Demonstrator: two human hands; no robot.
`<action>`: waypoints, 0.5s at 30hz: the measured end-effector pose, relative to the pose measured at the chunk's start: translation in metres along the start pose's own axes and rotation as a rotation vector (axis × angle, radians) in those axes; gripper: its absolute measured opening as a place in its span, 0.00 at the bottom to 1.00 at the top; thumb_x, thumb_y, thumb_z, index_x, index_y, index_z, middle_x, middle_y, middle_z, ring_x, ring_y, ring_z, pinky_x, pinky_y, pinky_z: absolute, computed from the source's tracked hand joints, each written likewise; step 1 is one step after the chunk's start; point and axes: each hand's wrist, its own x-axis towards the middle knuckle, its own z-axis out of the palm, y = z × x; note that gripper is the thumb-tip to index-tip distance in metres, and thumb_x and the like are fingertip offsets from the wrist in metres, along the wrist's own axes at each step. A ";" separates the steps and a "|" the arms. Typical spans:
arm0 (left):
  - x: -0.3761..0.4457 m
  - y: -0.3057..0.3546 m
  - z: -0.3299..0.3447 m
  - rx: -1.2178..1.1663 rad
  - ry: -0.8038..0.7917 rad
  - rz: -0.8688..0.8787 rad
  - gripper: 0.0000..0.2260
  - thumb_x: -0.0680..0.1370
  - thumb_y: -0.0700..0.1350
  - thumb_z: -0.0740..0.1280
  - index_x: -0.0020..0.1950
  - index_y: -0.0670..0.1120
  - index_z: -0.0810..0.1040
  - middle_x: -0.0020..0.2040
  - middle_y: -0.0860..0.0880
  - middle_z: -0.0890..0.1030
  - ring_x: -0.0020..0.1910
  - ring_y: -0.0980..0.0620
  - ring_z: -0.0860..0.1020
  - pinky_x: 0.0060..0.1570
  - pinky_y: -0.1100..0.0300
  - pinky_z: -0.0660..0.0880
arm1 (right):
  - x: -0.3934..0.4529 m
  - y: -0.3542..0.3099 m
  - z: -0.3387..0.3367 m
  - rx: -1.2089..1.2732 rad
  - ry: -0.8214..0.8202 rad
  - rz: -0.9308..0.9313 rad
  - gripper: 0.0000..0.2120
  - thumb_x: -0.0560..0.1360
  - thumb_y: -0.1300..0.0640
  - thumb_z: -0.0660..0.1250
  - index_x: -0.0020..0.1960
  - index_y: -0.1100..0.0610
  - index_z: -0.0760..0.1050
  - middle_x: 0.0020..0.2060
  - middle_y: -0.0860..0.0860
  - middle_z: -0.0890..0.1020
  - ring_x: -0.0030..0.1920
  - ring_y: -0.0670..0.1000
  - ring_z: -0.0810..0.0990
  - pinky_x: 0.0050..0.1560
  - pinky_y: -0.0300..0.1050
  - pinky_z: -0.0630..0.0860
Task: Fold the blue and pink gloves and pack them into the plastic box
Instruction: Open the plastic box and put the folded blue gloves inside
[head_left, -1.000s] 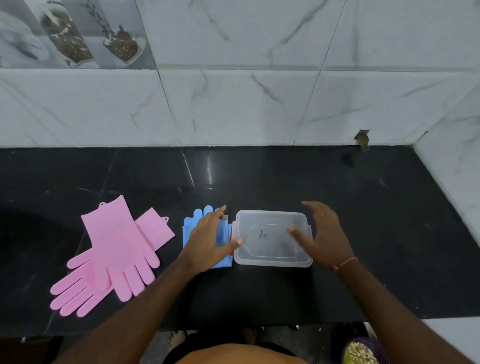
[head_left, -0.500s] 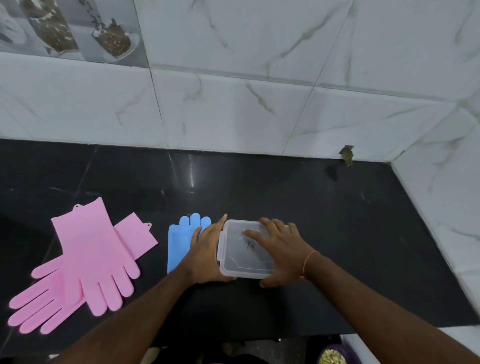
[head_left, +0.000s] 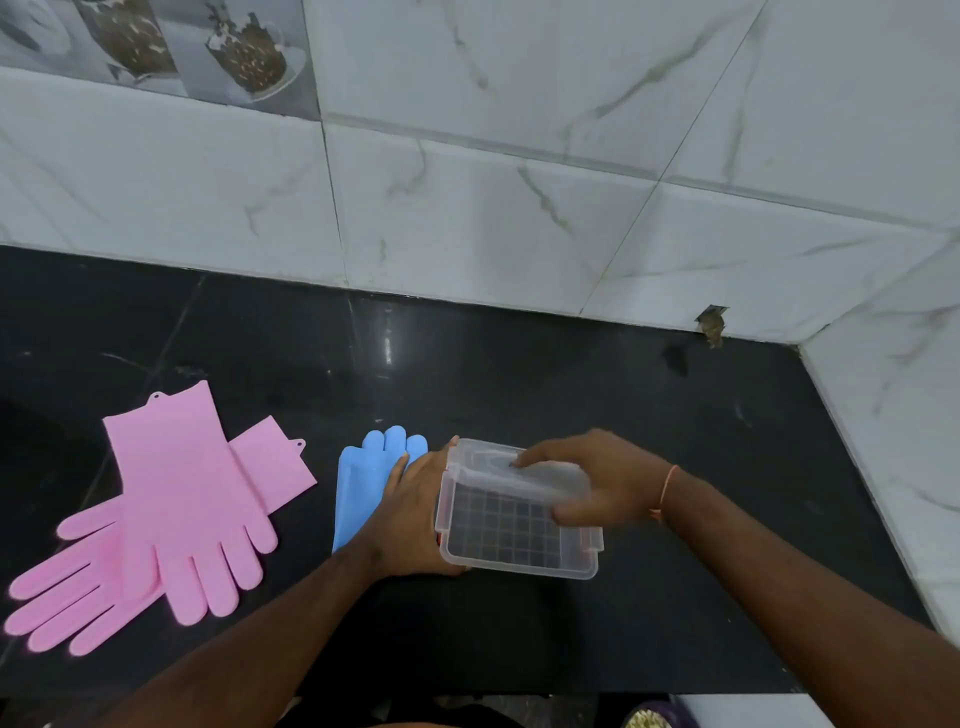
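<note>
Since half a second ago, the right hand (head_left: 597, 480) has lifted the lid (head_left: 524, 475) off the plastic box (head_left: 514, 535), pinching its near edge. Left hand (head_left: 415, 512) steadies the box's left side, its grip narrow. Blue gloves (head_left: 361, 488) and pink gloves (head_left: 176, 509) lie unfolded to the left on the black worktop (head_left: 675, 441).

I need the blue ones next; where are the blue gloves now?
In the head view, the blue gloves lie left of centre on the black counter, partly under the left hand, between the pink gloves and the plastic box.
</note>
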 end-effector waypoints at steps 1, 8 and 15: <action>0.003 0.001 -0.001 0.003 0.007 0.018 0.49 0.66 0.80 0.73 0.81 0.62 0.61 0.79 0.68 0.62 0.78 0.73 0.56 0.83 0.45 0.60 | 0.000 0.002 -0.008 0.006 0.051 -0.028 0.24 0.73 0.42 0.69 0.69 0.41 0.77 0.59 0.43 0.85 0.53 0.45 0.84 0.57 0.45 0.83; 0.002 -0.009 0.005 -0.023 -0.059 -0.042 0.67 0.61 0.71 0.81 0.85 0.68 0.36 0.86 0.64 0.45 0.80 0.74 0.36 0.83 0.57 0.37 | 0.049 0.062 -0.044 0.102 0.354 0.184 0.16 0.82 0.60 0.67 0.69 0.53 0.79 0.59 0.52 0.85 0.56 0.54 0.83 0.61 0.49 0.78; -0.006 -0.014 -0.014 0.085 -0.136 -0.031 0.68 0.65 0.77 0.76 0.82 0.65 0.25 0.82 0.70 0.28 0.84 0.63 0.30 0.80 0.51 0.26 | 0.108 0.123 -0.049 0.214 0.203 0.356 0.19 0.80 0.66 0.63 0.68 0.55 0.80 0.59 0.54 0.83 0.61 0.58 0.81 0.61 0.46 0.74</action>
